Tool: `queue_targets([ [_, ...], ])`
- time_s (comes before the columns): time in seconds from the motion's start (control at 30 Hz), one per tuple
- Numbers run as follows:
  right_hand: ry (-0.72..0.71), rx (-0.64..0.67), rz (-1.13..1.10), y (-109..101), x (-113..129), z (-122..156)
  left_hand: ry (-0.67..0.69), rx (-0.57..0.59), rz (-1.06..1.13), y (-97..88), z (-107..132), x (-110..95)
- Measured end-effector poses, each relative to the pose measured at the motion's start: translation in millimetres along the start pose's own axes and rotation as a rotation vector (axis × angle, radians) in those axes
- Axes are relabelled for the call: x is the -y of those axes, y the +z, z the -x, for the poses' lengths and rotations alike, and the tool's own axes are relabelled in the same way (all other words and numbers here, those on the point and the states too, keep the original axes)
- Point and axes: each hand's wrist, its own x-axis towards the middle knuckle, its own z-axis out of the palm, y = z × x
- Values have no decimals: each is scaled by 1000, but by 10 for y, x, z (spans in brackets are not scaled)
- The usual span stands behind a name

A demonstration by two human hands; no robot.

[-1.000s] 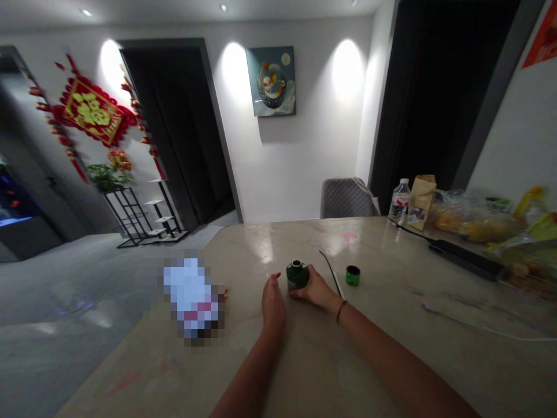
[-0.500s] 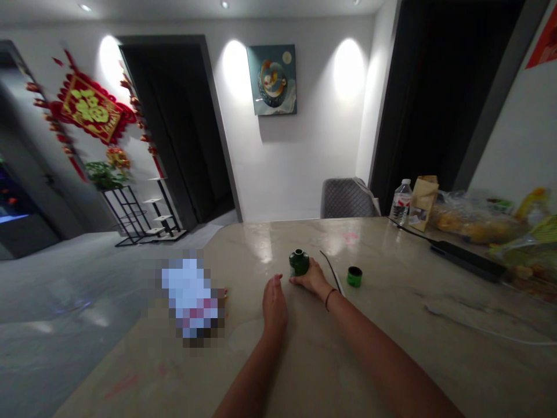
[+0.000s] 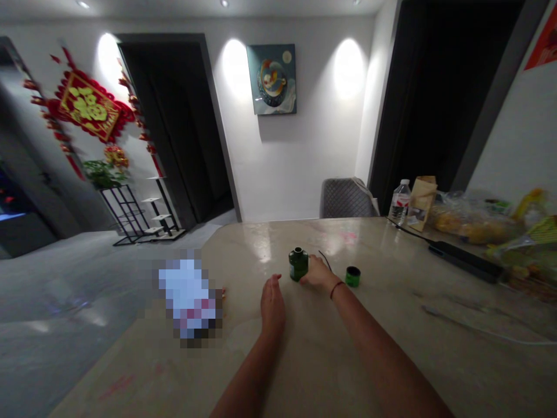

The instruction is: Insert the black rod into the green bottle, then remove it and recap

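A small dark green bottle (image 3: 298,266) stands upright and uncapped on the table, its narrow neck facing up. My right hand (image 3: 318,273) is just right of it, thumb and fingers apart, with the thumb side close to the bottle's base. I cannot tell whether it still touches the glass. A thin black strip (image 3: 324,259) lies beside that hand and partly under it. Farther right is a green cap (image 3: 353,277), its dark hollow side up. On its edge on the table rests my left hand (image 3: 272,305), fingers stretched out, holding nothing, left of the bottle.
A blurred-out pale object (image 3: 187,296) lies on the left of the table (image 3: 243,360). At right are a black power strip (image 3: 465,261), a white cable (image 3: 478,331), a water bottle (image 3: 399,202), a paper bag (image 3: 421,203) and plastic bags of food (image 3: 470,217). A grey chair (image 3: 346,198) stands behind.
My right hand has loosened from around the bottle and shifted slightly right, over the black strip. More of the bottle's lower body shows. My left hand has stayed nearly still.
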Motion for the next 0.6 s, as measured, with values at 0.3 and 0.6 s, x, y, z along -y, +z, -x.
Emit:
queue_targets([
  [0.3, 181, -3, 272, -391, -176, 82, -81, 18, 28, -13, 19, -62],
  [0.6, 254, 35, 353, -353, -104, 152, -95, 27, 60, -12, 21, -61],
])
